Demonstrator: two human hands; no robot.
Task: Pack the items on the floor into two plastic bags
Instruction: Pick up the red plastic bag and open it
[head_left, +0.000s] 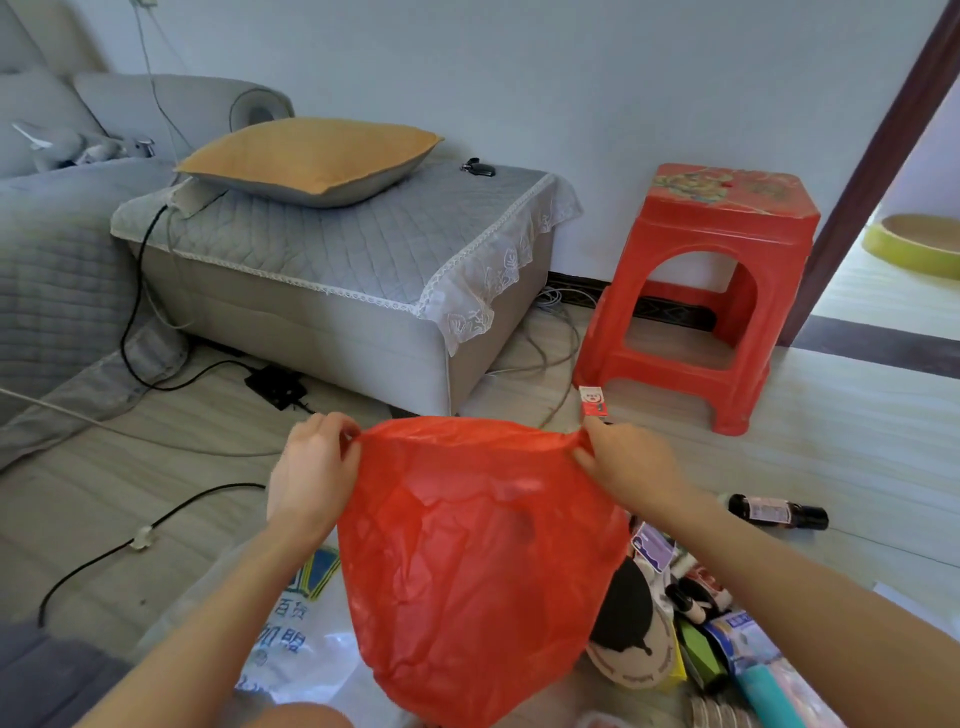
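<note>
Above the floor, red bag (478, 561) hanging lengthwise downward, rim up, fingers of left hand (311, 467) and right hand (628, 462) pinching its rim

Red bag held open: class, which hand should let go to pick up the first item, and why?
The right hand. The items, including the dark bottle, lie on the floor on its side. The left hand can keep gripping the red bag; only the white bag lies on its side.
</note>
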